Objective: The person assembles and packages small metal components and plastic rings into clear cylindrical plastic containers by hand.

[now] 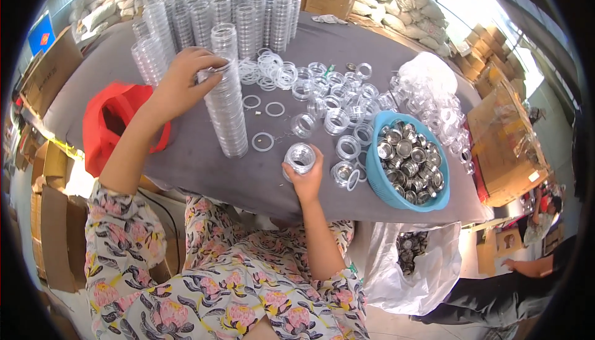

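My left hand (186,79) reaches across to a tall stack of clear round plastic containers (228,117) standing near the table's front. Its thumb and fingers close around the upper part of the stack. Close to the front edge, my right hand (308,182) grips a short clear round plastic container (300,156) from the side, open top facing up. Thin clear plastic rings (263,142) lie flat between the stack and my right hand. Loose clear containers (336,120) are scattered right of centre. Whether anything sits inside the held container cannot be made out.
Many tall clear stacks (246,27) crowd the far left of the grey-covered table (180,160). A blue basket (372,182) of round metal pieces stands at right, beside a heap of clear plastic parts (427,76). A red bag (96,123) lies left; a person's arm (530,267) shows lower right.
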